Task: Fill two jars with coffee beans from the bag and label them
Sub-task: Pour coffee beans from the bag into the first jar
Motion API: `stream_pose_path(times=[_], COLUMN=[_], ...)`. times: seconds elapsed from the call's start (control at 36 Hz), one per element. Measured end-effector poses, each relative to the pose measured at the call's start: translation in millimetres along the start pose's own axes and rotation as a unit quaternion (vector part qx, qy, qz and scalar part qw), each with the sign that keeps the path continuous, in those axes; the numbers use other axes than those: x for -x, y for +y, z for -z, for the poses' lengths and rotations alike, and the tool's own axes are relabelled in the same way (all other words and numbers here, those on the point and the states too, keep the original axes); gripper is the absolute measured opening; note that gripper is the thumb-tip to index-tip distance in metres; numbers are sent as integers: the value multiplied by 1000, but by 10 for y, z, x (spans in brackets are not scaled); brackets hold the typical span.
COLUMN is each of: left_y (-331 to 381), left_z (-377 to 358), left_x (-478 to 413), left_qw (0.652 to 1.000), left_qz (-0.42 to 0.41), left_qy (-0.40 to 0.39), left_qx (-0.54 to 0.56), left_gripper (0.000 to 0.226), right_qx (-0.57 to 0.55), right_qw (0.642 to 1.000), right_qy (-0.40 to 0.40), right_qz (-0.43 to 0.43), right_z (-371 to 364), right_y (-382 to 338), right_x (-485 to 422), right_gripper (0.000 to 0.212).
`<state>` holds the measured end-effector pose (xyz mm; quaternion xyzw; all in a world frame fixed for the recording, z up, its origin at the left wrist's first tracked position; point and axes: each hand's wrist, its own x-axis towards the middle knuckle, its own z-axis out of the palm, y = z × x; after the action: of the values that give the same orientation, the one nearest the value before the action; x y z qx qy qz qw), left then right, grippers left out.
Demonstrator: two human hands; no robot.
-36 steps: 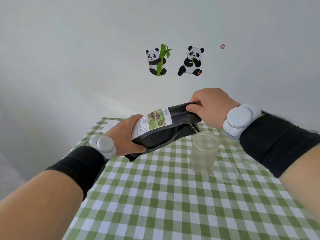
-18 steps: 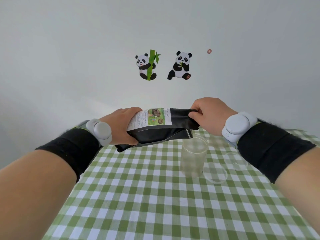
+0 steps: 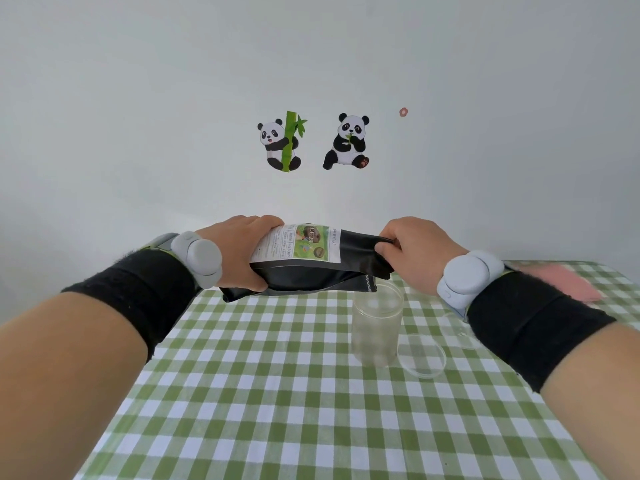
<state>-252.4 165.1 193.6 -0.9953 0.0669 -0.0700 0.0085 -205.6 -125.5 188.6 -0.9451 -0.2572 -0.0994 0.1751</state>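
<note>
A black coffee bag (image 3: 322, 273) with a white and green label lies sideways in the air above the table. My left hand (image 3: 239, 249) grips its bottom end, and my right hand (image 3: 410, 249) pinches its top end. The bag's mouth hangs just above a clear empty jar (image 3: 375, 330) that stands upright on the green checked tablecloth (image 3: 277, 393). A clear round lid (image 3: 420, 355) lies flat to the right of the jar. A second clear glass piece (image 3: 457, 329) shows partly behind my right wrist.
A pink cloth (image 3: 568, 282) lies at the table's far right. The table's left edge runs diagonally below my left forearm. Panda stickers (image 3: 313, 142) are on the grey wall behind.
The bag has levelled from a tilt to nearly horizontal; both hands keep hold of its ends. My head has tipped so the scene sits lower and farther left in view.
</note>
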Motion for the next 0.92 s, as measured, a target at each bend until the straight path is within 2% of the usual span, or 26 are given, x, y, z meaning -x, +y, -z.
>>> stream_pose_path(times=[0.92], left_y=[85], left_z=[133], left_x=[-179], left_qw=[998], left_qz=[-33], left_qy=[28], left_qx=[-50], left_gripper=[92], right_qx=[-23], right_qw=[999], right_qy=[10], right_qz=[-23], right_z=[-128], right_y=[219], right_x=[-19], right_gripper=[21])
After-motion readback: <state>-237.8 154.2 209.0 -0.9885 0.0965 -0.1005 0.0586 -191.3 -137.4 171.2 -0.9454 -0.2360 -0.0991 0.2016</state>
